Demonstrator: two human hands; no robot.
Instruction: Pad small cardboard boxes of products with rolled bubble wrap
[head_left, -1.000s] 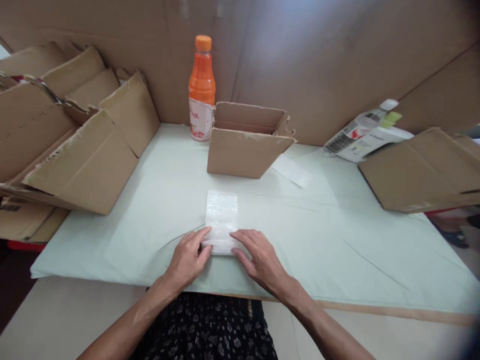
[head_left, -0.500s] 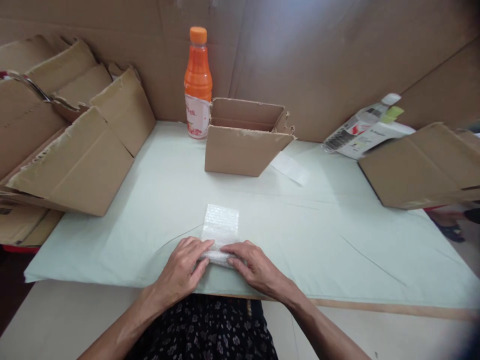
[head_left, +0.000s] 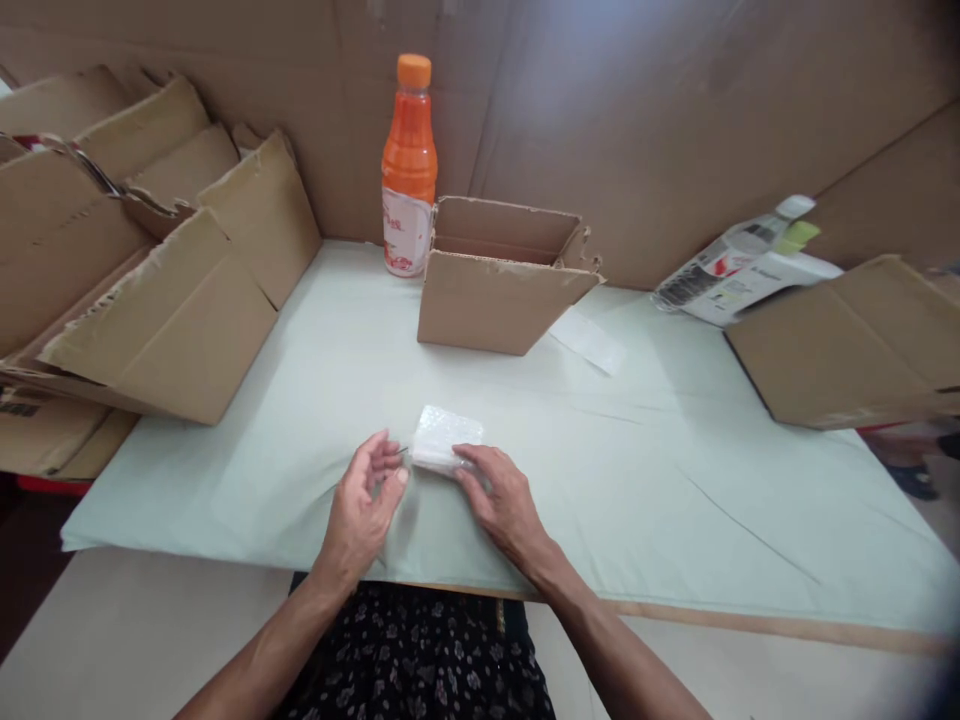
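Note:
On the pale green cloth in front of me lies a piece of bubble wrap [head_left: 439, 432], folded into a small flat bundle with its near edge rolled. My right hand [head_left: 501, 498] has thumb and forefinger closed on the bundle's near right corner. To the left of the bundle, my left hand [head_left: 365, 497] is lifted slightly, with curled fingers apart from the thumb. It holds nothing that I can see and stands just clear of the wrap. Whatever may be inside the wrap is hidden from view.
Behind the bundle stands a cut-down cardboard box [head_left: 495, 305], with an orange bottle [head_left: 409, 170] at its left. More cardboard boxes [head_left: 172, 320] fill the left side. At the right, a clear bottle [head_left: 739, 255] leans near another box [head_left: 832, 340]. A white slip [head_left: 589, 340] lies behind.
The bubble wrap has been rolled away from me into a shorter bundle. My left hand has let go and moved off to the left, while my right hand stays on the bundle.

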